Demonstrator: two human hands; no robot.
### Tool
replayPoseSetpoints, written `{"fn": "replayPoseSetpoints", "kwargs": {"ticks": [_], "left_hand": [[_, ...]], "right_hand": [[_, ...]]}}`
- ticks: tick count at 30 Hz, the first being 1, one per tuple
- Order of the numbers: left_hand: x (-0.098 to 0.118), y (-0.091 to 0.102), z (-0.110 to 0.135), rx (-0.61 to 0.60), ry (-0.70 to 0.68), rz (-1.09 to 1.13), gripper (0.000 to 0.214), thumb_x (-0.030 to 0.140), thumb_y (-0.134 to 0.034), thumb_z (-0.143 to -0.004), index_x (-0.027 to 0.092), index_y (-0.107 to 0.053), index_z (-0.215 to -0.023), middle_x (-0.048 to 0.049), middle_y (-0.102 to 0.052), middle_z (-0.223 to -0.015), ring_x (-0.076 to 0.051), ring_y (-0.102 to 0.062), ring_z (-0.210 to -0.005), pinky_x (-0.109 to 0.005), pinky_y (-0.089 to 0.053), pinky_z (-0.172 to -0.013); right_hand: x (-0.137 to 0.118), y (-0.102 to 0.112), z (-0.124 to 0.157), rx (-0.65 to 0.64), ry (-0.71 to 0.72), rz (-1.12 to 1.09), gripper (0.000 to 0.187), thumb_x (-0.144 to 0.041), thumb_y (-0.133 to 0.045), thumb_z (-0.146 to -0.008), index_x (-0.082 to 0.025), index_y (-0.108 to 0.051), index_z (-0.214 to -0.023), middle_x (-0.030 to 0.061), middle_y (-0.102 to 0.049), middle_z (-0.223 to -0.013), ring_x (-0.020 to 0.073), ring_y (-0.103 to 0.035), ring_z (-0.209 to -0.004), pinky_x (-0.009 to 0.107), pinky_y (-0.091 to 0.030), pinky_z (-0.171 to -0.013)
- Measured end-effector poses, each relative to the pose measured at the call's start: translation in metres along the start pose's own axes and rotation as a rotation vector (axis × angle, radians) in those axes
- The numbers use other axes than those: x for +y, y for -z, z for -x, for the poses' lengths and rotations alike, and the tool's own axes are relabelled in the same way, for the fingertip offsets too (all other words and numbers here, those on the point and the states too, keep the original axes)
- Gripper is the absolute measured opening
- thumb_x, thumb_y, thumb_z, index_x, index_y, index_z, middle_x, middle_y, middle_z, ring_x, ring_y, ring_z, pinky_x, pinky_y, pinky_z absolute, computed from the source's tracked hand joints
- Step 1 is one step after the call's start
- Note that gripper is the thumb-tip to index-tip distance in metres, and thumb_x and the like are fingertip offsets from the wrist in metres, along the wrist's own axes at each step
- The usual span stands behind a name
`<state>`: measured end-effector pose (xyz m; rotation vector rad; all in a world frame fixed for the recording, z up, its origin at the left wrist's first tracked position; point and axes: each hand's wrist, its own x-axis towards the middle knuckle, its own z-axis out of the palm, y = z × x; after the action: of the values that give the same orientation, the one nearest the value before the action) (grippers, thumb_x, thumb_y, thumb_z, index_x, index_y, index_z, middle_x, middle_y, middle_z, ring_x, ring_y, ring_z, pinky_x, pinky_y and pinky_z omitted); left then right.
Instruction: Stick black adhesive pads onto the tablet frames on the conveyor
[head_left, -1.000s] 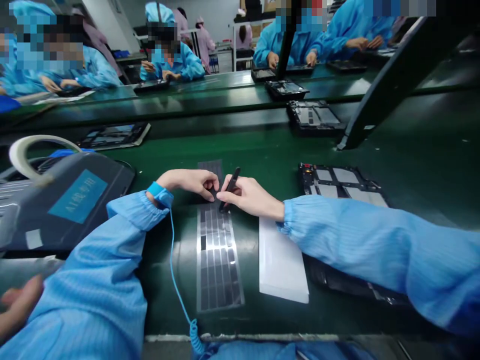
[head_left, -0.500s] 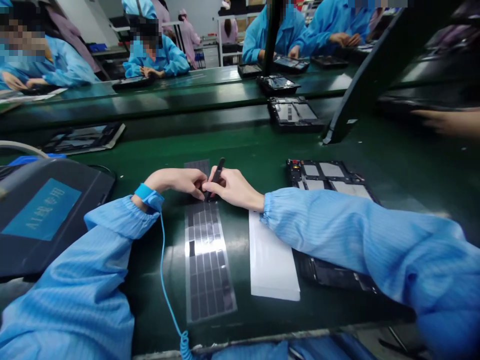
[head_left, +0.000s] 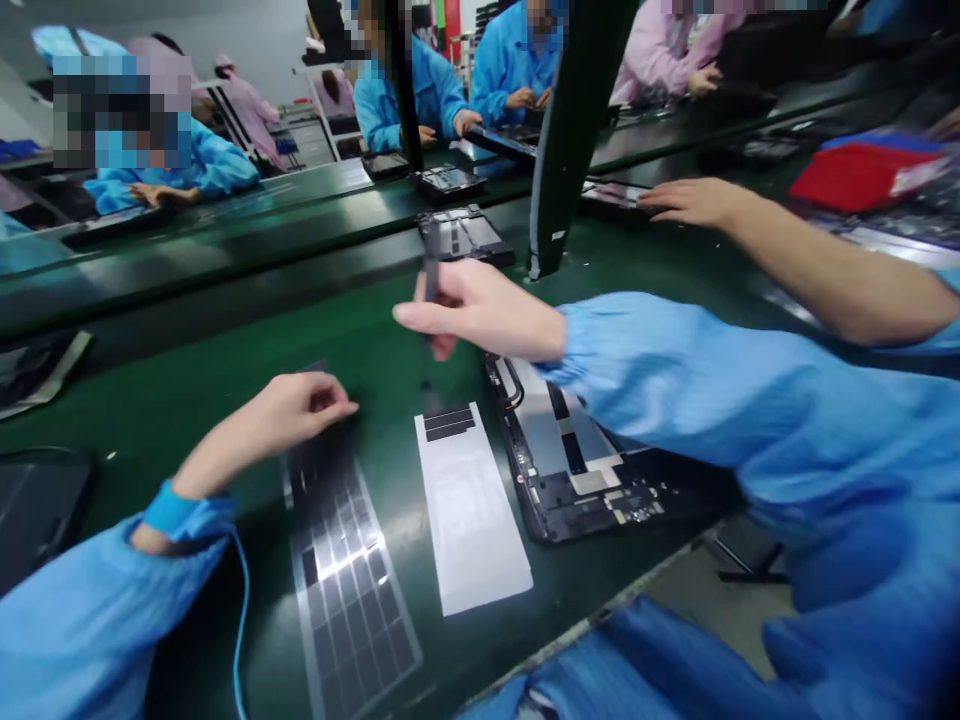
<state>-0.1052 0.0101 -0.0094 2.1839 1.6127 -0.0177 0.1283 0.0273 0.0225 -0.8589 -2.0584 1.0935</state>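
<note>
My right hand (head_left: 480,305) grips dark tweezers (head_left: 431,285), held upright with the tip pointing down just above the top end of a white paper strip (head_left: 480,520). A small dark bit shows at the blurred tip; I cannot tell what it is. Several black strips (head_left: 450,422) lie across the paper's top. My left hand (head_left: 304,410), with a blue wrist strap (head_left: 169,508), has its fingers curled together over the far end of a sheet of dark rectangular stickers (head_left: 360,610). Whatever its fingertips hold is hidden. An opened tablet-like device (head_left: 566,450) lies under my right forearm.
Another person's hand (head_left: 694,203) reaches in from the right to a device. A slanted dark post (head_left: 559,150) stands beyond my right hand. More opened devices (head_left: 465,235) lie along the far line. A red bin (head_left: 862,175) sits at right. Co-workers sit opposite.
My hands have come apart: the right, with the tweezers, has moved from the sticker sheet to above the white paper. The left stays at the sheet's far end. The view has turned right.
</note>
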Motion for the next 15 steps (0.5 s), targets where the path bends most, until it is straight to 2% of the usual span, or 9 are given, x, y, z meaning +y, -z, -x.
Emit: {"fn": "replayPoseSetpoints", "kwargs": {"ticks": [2, 3, 4, 6, 7, 10, 15], "left_hand": [[0.033, -0.019, 0.0, 0.353, -0.1, 0.065, 0.023, 0.039, -0.045, -0.083, 0.017, -0.053, -0.079, -0.0038, -0.059, -0.076, -0.018, -0.053, -0.071, -0.029, -0.041, -0.066], [0.049, -0.031, 0.0, 0.452, -0.198, 0.104, 0.017, 0.033, -0.045, -0.083, 0.017, -0.051, -0.083, -0.0042, -0.059, -0.083, -0.018, -0.053, -0.078, -0.029, -0.041, -0.07], [0.064, -0.042, -0.001, 0.49, -0.313, 0.144, 0.012, 0.028, -0.046, -0.083, 0.017, -0.049, -0.087, -0.0051, -0.058, -0.09, -0.019, -0.053, -0.084, -0.029, -0.041, -0.074], [0.083, -0.063, -0.005, 0.495, -0.501, 0.22, 0.01, 0.02, -0.047, -0.081, 0.018, -0.044, -0.09, -0.007, -0.055, -0.1, -0.018, -0.051, -0.094, -0.03, -0.041, -0.08], [0.088, -0.072, -0.008, 0.484, -0.551, 0.26, 0.011, 0.017, -0.047, -0.081, 0.018, -0.041, -0.09, -0.0079, -0.054, -0.104, -0.018, -0.051, -0.096, -0.03, -0.041, -0.082], [0.088, -0.087, -0.012, 0.46, -0.572, 0.35, 0.015, 0.012, -0.046, -0.08, 0.019, -0.035, -0.087, -0.0098, -0.052, -0.107, -0.018, -0.051, -0.099, -0.032, -0.042, -0.082], [0.081, -0.09, -0.012, 0.403, -0.616, 0.361, 0.018, 0.011, -0.047, -0.079, 0.02, -0.033, -0.085, -0.011, -0.052, -0.107, -0.019, -0.051, -0.099, -0.033, -0.043, -0.08]], "right_hand": [[0.014, 0.019, 0.029, 0.015, -0.178, 0.007, 0.027, -0.033, -0.056, -0.082, -0.014, -0.046, -0.067, -0.0022, -0.052, -0.052, 0.0076, -0.052, -0.043, 0.02, -0.044, -0.044], [0.023, 0.023, 0.042, 0.028, -0.268, -0.021, 0.025, -0.033, -0.055, -0.082, -0.014, -0.046, -0.068, -0.0025, -0.051, -0.05, 0.0075, -0.051, -0.041, 0.019, -0.044, -0.041], [0.033, 0.024, 0.053, 0.049, -0.343, -0.059, 0.024, -0.032, -0.053, -0.083, -0.014, -0.046, -0.07, -0.0028, -0.051, -0.049, 0.0074, -0.051, -0.04, 0.018, -0.043, -0.038], [0.05, 0.019, 0.066, 0.087, -0.424, -0.128, 0.023, -0.033, -0.051, -0.084, -0.014, -0.045, -0.073, -0.0034, -0.05, -0.047, 0.0075, -0.05, -0.038, 0.017, -0.041, -0.035], [0.057, 0.016, 0.068, 0.102, -0.432, -0.147, 0.023, -0.033, -0.051, -0.084, -0.014, -0.045, -0.074, -0.0037, -0.05, -0.046, 0.0074, -0.05, -0.036, 0.016, -0.04, -0.034], [0.066, 0.008, 0.063, 0.128, -0.404, -0.152, 0.022, -0.034, -0.049, -0.085, -0.015, -0.043, -0.075, -0.0045, -0.051, -0.046, 0.0065, -0.047, -0.031, 0.015, -0.035, -0.029], [0.068, 0.008, 0.056, 0.173, -0.377, -0.138, 0.021, -0.033, -0.047, -0.087, -0.016, -0.039, -0.077, -0.0057, -0.051, -0.045, 0.0061, -0.046, -0.027, 0.014, -0.032, -0.025]]}}
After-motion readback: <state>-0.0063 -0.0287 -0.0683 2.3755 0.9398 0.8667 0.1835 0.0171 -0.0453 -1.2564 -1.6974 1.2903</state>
